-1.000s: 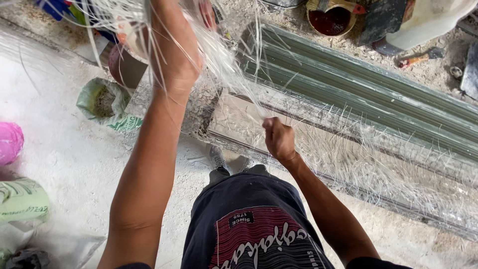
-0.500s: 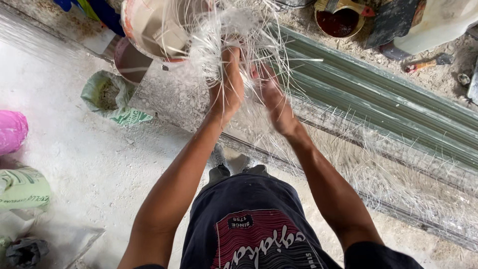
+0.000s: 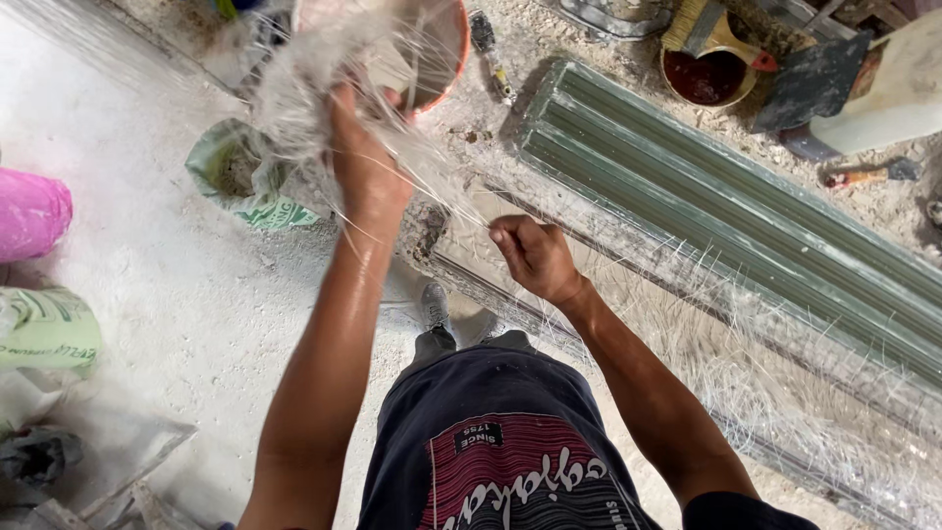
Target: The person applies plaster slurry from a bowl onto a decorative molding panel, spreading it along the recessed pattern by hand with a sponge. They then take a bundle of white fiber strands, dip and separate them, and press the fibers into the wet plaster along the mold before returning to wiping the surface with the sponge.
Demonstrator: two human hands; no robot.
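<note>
My left hand is raised and shut on a loose bundle of pale glass fibres. A thin strand of the same fibres runs down to my right hand, which is closed on its lower end. Below my right hand lies a long mould with more fibres spread over it. An orange-rimmed bowl sits just behind the bundle.
A long grey-green ribbed moulding lies diagonally at the right. A tin of dark red liquid with a brush stands at the top. A green sack, a pink bag and a green bag lie at the left.
My hands, close together half a second ago, have drawn apart. The right hand has pulled down and away with a strand while the left keeps the bundle up.
</note>
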